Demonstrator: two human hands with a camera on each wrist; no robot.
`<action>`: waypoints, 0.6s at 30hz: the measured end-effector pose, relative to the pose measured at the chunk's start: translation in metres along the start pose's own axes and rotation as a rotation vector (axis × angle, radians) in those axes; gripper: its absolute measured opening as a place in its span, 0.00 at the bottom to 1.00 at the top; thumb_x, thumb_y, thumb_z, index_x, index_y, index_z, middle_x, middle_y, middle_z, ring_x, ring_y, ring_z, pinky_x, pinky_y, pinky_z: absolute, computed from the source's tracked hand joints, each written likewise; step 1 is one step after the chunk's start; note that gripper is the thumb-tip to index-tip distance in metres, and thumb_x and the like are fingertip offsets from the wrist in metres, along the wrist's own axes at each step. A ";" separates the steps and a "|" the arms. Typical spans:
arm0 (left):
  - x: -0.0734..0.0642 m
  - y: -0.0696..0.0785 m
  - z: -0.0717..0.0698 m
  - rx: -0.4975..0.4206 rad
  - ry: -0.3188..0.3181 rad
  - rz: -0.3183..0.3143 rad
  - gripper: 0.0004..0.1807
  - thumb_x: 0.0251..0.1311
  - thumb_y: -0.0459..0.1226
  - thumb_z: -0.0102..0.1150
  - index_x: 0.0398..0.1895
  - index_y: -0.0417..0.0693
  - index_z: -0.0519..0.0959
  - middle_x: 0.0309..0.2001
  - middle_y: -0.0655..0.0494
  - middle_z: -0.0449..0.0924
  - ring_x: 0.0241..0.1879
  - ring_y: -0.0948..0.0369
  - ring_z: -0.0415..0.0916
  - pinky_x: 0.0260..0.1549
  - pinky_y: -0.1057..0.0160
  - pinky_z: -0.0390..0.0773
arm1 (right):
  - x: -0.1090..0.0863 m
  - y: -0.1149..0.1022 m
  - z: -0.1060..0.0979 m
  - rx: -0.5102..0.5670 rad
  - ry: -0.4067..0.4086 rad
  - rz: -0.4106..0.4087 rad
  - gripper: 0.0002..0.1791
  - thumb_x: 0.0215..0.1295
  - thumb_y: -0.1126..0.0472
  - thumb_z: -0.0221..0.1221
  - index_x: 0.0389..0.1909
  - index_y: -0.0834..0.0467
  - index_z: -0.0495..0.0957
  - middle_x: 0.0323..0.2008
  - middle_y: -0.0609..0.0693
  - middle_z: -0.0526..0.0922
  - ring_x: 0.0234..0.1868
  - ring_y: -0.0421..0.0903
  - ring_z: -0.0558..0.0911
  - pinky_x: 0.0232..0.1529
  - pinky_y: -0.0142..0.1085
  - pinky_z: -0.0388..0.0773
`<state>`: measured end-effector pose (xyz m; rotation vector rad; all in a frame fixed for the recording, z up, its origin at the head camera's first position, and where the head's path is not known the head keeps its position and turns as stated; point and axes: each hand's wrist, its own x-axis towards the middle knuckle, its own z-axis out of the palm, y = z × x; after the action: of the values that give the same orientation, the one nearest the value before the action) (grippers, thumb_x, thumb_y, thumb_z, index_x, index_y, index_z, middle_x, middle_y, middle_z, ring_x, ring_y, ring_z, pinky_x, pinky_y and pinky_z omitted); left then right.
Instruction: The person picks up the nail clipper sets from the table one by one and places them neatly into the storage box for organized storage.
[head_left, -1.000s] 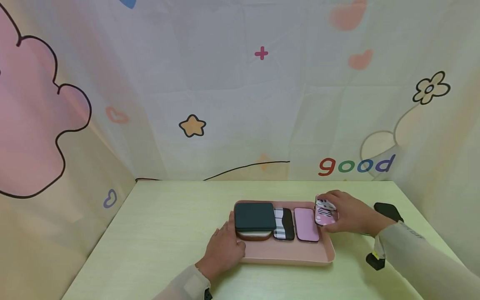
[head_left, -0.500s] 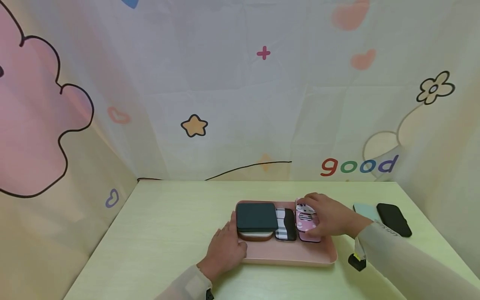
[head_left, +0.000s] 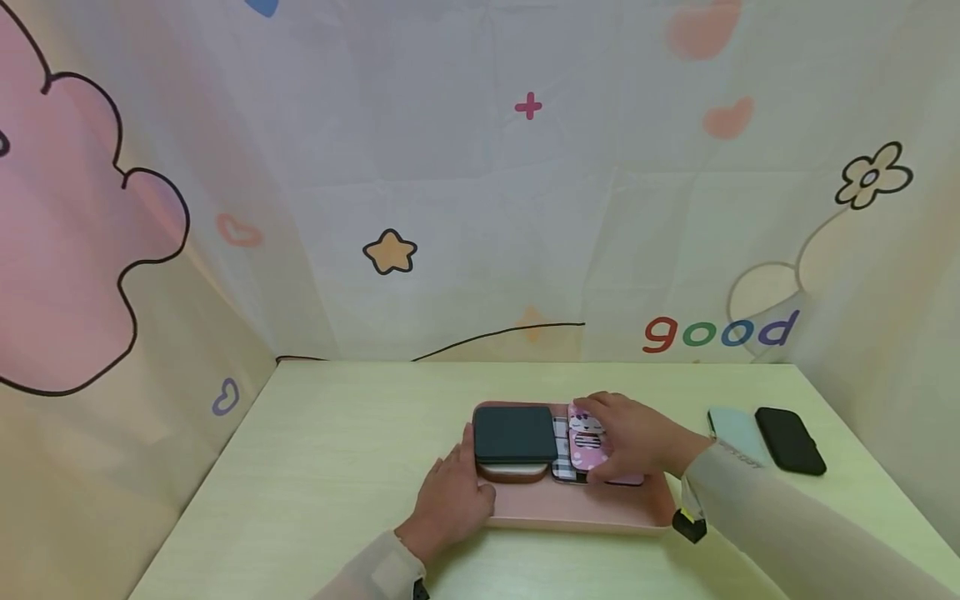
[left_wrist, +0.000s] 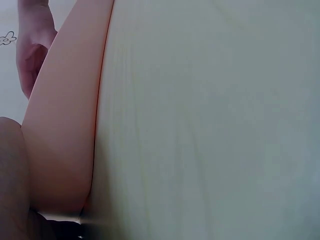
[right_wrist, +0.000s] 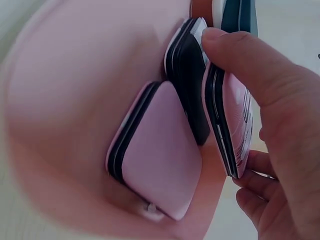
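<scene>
At lower centre, the right-hand grip [head_left: 639, 433] pinches a cartoon case [head_left: 586, 440], moved left past a plain pink case [right_wrist: 162, 150] and now over a checked case [head_left: 561, 458] in the tray [head_left: 570, 510], the left hand [head_left: 452, 505] alongside.

Tbl. [head_left: 360, 433], pale yel.-grn., faint grain. Backdrop [head_left: 465, 183], wht./cream cloth, creased, rear & both sides; prints: lg. pink shape [head_left: 67, 225] far L, orange star [head_left: 390, 252], red plus [head_left: 528, 106], pink hearts [head_left: 729, 118], flower [head_left: 887, 177] R, multicol. "good" lettering [head_left: 697, 334]. Light soft.
</scene>
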<state>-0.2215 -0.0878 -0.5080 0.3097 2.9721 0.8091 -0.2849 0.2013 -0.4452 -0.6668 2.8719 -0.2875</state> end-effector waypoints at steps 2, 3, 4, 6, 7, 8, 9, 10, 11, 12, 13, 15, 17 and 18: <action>0.000 0.000 0.000 -0.002 0.001 -0.002 0.44 0.64 0.44 0.44 0.80 0.38 0.42 0.73 0.39 0.63 0.73 0.45 0.62 0.70 0.42 0.61 | 0.001 -0.003 0.002 -0.004 -0.001 -0.018 0.60 0.36 0.31 0.75 0.74 0.45 0.63 0.70 0.52 0.68 0.68 0.54 0.70 0.67 0.57 0.68; 0.000 0.000 0.000 -0.005 0.005 -0.002 0.44 0.64 0.44 0.45 0.80 0.38 0.42 0.73 0.38 0.63 0.72 0.45 0.63 0.70 0.42 0.61 | 0.001 -0.004 0.002 -0.004 0.000 -0.031 0.60 0.37 0.32 0.75 0.74 0.46 0.63 0.70 0.52 0.68 0.68 0.54 0.70 0.67 0.57 0.69; 0.001 0.000 0.001 -0.004 0.007 -0.003 0.44 0.64 0.44 0.45 0.80 0.38 0.42 0.73 0.39 0.63 0.72 0.45 0.63 0.70 0.42 0.62 | 0.002 -0.006 0.003 -0.004 0.000 -0.036 0.59 0.37 0.32 0.75 0.74 0.45 0.63 0.69 0.51 0.69 0.67 0.54 0.71 0.67 0.57 0.69; 0.001 0.000 0.001 -0.007 0.011 -0.005 0.45 0.64 0.44 0.45 0.80 0.38 0.42 0.73 0.40 0.63 0.72 0.45 0.63 0.69 0.43 0.62 | 0.002 -0.009 0.004 -0.001 0.000 -0.048 0.58 0.38 0.33 0.75 0.74 0.44 0.63 0.68 0.50 0.70 0.64 0.52 0.73 0.66 0.56 0.70; 0.001 0.000 0.001 -0.007 0.015 -0.003 0.45 0.63 0.44 0.45 0.80 0.38 0.43 0.73 0.40 0.63 0.72 0.45 0.64 0.69 0.43 0.63 | 0.002 -0.010 0.005 -0.001 -0.002 -0.044 0.58 0.38 0.33 0.75 0.74 0.42 0.63 0.68 0.49 0.70 0.63 0.51 0.74 0.65 0.56 0.71; 0.001 0.000 0.002 -0.008 0.016 -0.004 0.45 0.63 0.44 0.45 0.80 0.39 0.42 0.73 0.41 0.63 0.72 0.46 0.64 0.69 0.43 0.63 | 0.002 -0.011 0.005 0.001 -0.003 -0.041 0.58 0.38 0.33 0.76 0.74 0.41 0.62 0.67 0.48 0.71 0.61 0.50 0.74 0.64 0.56 0.71; 0.001 0.000 0.002 -0.009 0.018 -0.002 0.45 0.63 0.44 0.46 0.80 0.38 0.43 0.73 0.41 0.63 0.72 0.46 0.64 0.69 0.43 0.63 | 0.002 -0.012 0.006 0.005 -0.002 -0.039 0.59 0.37 0.33 0.76 0.74 0.40 0.62 0.66 0.48 0.72 0.59 0.50 0.75 0.64 0.57 0.72; 0.002 0.000 0.003 -0.005 0.018 -0.003 0.45 0.63 0.44 0.46 0.80 0.39 0.42 0.73 0.41 0.63 0.72 0.46 0.64 0.69 0.44 0.63 | 0.003 -0.013 0.007 -0.001 -0.002 -0.037 0.59 0.37 0.33 0.75 0.75 0.39 0.60 0.65 0.47 0.72 0.57 0.48 0.76 0.63 0.56 0.72; 0.002 0.000 0.003 -0.008 0.021 -0.004 0.45 0.63 0.44 0.46 0.80 0.38 0.43 0.73 0.41 0.64 0.71 0.46 0.65 0.69 0.44 0.64 | 0.003 -0.013 0.008 -0.005 0.002 -0.044 0.60 0.38 0.32 0.75 0.75 0.40 0.60 0.64 0.47 0.73 0.56 0.47 0.76 0.63 0.56 0.73; 0.001 0.000 0.003 -0.010 0.022 -0.004 0.45 0.63 0.43 0.46 0.80 0.38 0.43 0.73 0.40 0.64 0.71 0.46 0.65 0.69 0.43 0.64 | 0.004 -0.014 0.009 -0.014 0.004 -0.046 0.60 0.37 0.32 0.75 0.75 0.39 0.59 0.64 0.47 0.74 0.54 0.46 0.76 0.62 0.55 0.73; 0.001 0.000 0.003 -0.011 0.025 -0.005 0.45 0.63 0.43 0.46 0.80 0.38 0.43 0.73 0.40 0.64 0.71 0.46 0.65 0.69 0.43 0.64 | 0.005 -0.014 0.010 -0.021 0.009 -0.053 0.60 0.38 0.32 0.75 0.75 0.39 0.58 0.63 0.46 0.74 0.54 0.46 0.77 0.62 0.55 0.73; 0.001 0.000 0.003 -0.014 0.028 -0.007 0.45 0.63 0.43 0.46 0.80 0.37 0.43 0.73 0.40 0.64 0.71 0.46 0.66 0.69 0.44 0.64 | 0.005 -0.016 0.011 -0.039 0.016 -0.063 0.61 0.38 0.31 0.74 0.75 0.40 0.57 0.63 0.46 0.75 0.54 0.45 0.77 0.62 0.54 0.73; 0.001 0.000 0.002 -0.016 0.029 -0.008 0.45 0.63 0.43 0.46 0.80 0.37 0.43 0.73 0.39 0.64 0.70 0.46 0.66 0.69 0.43 0.64 | 0.006 -0.016 0.012 -0.061 0.019 -0.064 0.61 0.39 0.30 0.73 0.75 0.40 0.57 0.63 0.45 0.75 0.54 0.45 0.77 0.62 0.53 0.73; 0.001 0.000 0.002 -0.015 0.029 -0.008 0.45 0.63 0.43 0.46 0.80 0.37 0.43 0.73 0.39 0.63 0.71 0.46 0.66 0.69 0.44 0.64 | 0.007 -0.017 0.012 -0.069 0.017 -0.058 0.60 0.39 0.30 0.73 0.75 0.39 0.57 0.63 0.45 0.75 0.55 0.44 0.77 0.62 0.53 0.73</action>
<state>-0.2220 -0.0864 -0.5100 0.2868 2.9908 0.8422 -0.2810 0.1816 -0.4541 -0.7643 2.8937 -0.2039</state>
